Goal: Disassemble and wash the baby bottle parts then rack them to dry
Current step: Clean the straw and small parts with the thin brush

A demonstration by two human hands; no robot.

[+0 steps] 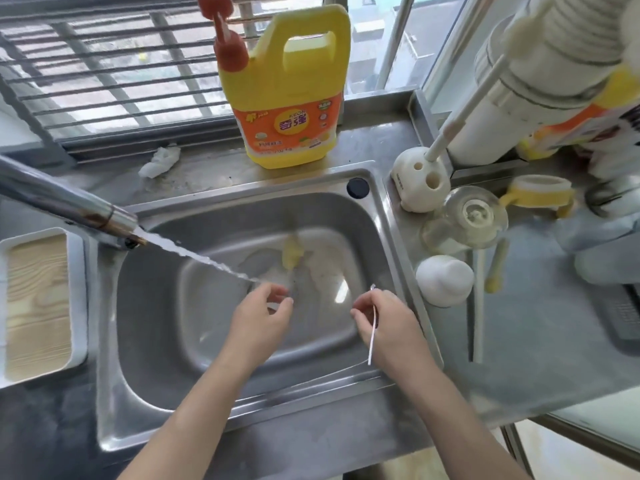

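Both my hands are over the steel sink (388, 237), just past the end of the water stream running from the faucet (69, 209). My right hand (384, 323) pinches a thin white straw brush (372, 336) that hangs down past my wrist. My left hand (259, 317) has curled fingers; whether it pinches a small clear part is blurred. A yellow bottle piece (292, 252) lies at the sink bottom. On the right counter sit the clear bottle (465, 220), a white cap (445, 280), the yellow-handled collar (538, 192) and a long straw (479, 306).
A yellow dish soap jug (291, 95) with a red pump stands on the sill behind the sink. A white brush holder (420, 183) is at the sink's right corner. A white tray (38, 306) lies left of the sink. A crumpled tissue (161, 161) rests on the sill.
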